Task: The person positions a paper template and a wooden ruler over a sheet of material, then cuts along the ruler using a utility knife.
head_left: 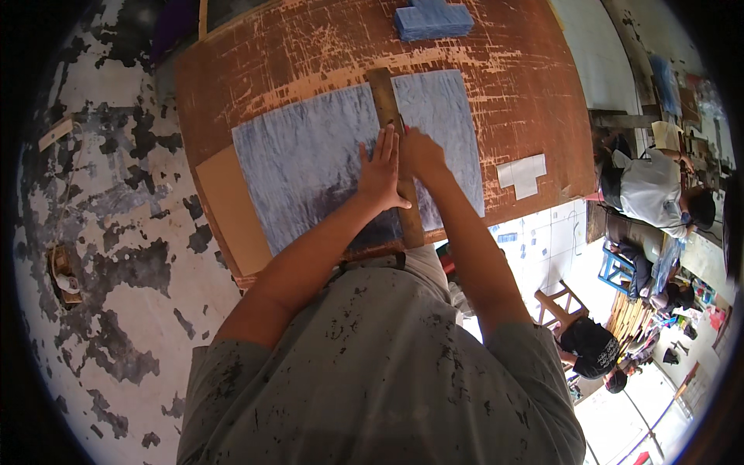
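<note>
A blue-grey streaked sheet (302, 151) lies on the worn brown table (318, 46). Across it, running away from me, is a long flat brown ruler (382, 97). My left hand (379, 174) lies flat on the ruler with its fingers stretched out, the thumb lower down along it. Close against the ruler's right edge, my right hand (425, 155) is closed around a small red tool (407, 129). Only a bit of red shows past the fingers; its working end is hidden.
A stack of blue-grey cut pieces (434, 22) sits at the table's far edge. Pale cut pieces (521, 175) lie at the right, brown cardboard (232, 209) at the left. Two people (651, 186) work off to the right, near a wooden stool (559, 304).
</note>
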### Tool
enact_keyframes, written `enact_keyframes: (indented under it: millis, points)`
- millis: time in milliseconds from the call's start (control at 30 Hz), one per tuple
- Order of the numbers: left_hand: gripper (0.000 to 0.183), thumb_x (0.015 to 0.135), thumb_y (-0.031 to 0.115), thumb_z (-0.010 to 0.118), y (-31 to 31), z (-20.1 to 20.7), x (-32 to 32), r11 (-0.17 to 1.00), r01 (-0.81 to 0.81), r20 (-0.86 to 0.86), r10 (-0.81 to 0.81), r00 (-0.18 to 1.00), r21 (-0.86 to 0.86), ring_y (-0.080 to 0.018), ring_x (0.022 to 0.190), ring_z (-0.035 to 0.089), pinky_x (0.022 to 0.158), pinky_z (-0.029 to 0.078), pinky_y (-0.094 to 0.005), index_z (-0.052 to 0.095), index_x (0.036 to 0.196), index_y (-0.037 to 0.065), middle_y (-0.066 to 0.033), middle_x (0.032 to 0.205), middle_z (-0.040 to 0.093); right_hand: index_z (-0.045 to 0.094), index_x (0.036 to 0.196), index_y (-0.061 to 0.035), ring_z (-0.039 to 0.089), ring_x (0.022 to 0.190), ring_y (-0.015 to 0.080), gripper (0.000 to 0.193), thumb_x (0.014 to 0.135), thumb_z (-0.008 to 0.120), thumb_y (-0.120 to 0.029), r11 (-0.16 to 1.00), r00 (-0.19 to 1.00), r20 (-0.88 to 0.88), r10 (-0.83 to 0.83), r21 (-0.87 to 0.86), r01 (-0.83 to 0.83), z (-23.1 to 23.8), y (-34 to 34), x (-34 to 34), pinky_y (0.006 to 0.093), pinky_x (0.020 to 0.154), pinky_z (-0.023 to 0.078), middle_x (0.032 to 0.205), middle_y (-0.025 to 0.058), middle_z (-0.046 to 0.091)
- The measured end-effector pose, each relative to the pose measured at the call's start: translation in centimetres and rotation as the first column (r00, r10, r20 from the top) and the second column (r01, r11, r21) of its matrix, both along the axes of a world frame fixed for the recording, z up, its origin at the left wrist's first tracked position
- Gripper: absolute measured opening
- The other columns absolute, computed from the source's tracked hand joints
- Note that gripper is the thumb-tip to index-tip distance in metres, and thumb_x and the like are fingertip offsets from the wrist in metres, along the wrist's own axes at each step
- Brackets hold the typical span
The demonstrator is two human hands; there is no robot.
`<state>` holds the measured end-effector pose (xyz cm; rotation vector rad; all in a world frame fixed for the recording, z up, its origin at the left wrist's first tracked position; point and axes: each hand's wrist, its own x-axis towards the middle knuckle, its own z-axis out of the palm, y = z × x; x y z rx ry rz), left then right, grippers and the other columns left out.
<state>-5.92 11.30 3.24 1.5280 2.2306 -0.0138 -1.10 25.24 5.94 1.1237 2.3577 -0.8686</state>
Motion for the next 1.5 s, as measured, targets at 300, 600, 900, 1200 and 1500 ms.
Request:
enact_keyframes:
  millis: [300, 600, 900, 1200, 1500]
  points:
    - [0.168, 0.05, 0.076, 0.093, 0.0, 0.3, 0.2, 1.0, -0.016, -0.016, 0.016, 1.0, 0.0, -0.0372, 0.166, 0.003, 0.125, 0.019, -0.0716, 0.006, 0.168, -0.006, -0.0228, 0.178, 0.0, 0.056, 0.112, 0.0034, 0.076, 0.09, 0.0468, 0.026, 0.104, 0.054, -0.022, 0.997, 0.998, -0.048, 0.051, 0.058, -0.048, 2.6, -8.7, 13.1, 0.0577, 0.082, 0.061, 0.093, 0.0278, 0.075]
    - [0.17, 0.051, 0.077, 0.093, 0.3, 0.2, 0.0, 0.999, -0.005, 0.004, 0.005, 1.0, -0.045, -0.0375, 0.166, 0.003, 0.125, 0.018, -0.073, -0.001, 0.169, -0.004, -0.022, 0.178, -0.004, 0.054, 0.109, 0.0025, 0.074, 0.086, 0.0519, 0.029, 0.108, 0.045, -0.025, 0.997, 0.994, 0.098, -0.05, -0.051, 0.056, 1.3, -14.2, 22.3, 0.0584, 0.077, 0.06, 0.09, 0.032, 0.073]
    - [0.17, 0.051, 0.074, 0.095, -0.1, 0.7, -0.1, 0.998, -0.029, 0.009, 0.03, 1.0, -0.058, -0.0361, 0.166, 0.0, 0.127, 0.015, -0.0713, 0.001, 0.169, -0.004, -0.0214, 0.178, -0.006, 0.061, 0.11, 0.003, 0.074, 0.089, 0.0507, 0.035, 0.108, 0.047, -0.028, 0.997, 0.995, 0.069, 0.077, -0.03, -0.075, 4.2, -8.1, 17.8, 0.0606, 0.081, 0.059, 0.092, 0.0317, 0.075]
    - [0.167, 0.051, 0.072, 0.095, 0.2, 1.3, 0.2, 0.999, -0.024, 0.014, 0.025, 1.0, -0.025, -0.0361, 0.166, 0.003, 0.127, 0.019, -0.0703, 0.004, 0.169, -0.005, -0.022, 0.178, -0.003, 0.063, 0.123, 0.0047, 0.071, 0.116, 0.045, 0.041, 0.1, 0.059, -0.03, 0.995, 0.994, -0.102, 0.035, 0.101, -0.025, -1.1, 4.4, -4.6, 0.0528, 0.097, 0.058, 0.118, 0.0306, 0.073]
    - [0.167, 0.049, 0.071, 0.095, -0.1, 0.1, 0.2, 0.999, -0.035, 0.026, 0.034, 0.999, 0.029, -0.0378, 0.166, 0.005, 0.125, 0.021, -0.0723, 0.007, 0.169, -0.006, -0.0225, 0.178, -0.002, 0.066, 0.126, 0.0068, 0.071, 0.118, 0.0435, 0.048, 0.099, 0.058, -0.032, 0.999, 0.998, -0.054, 0.018, 0.045, -0.016, 0.2, 5.4, -7.9, 0.0505, 0.1, 0.058, 0.125, 0.0303, 0.072]
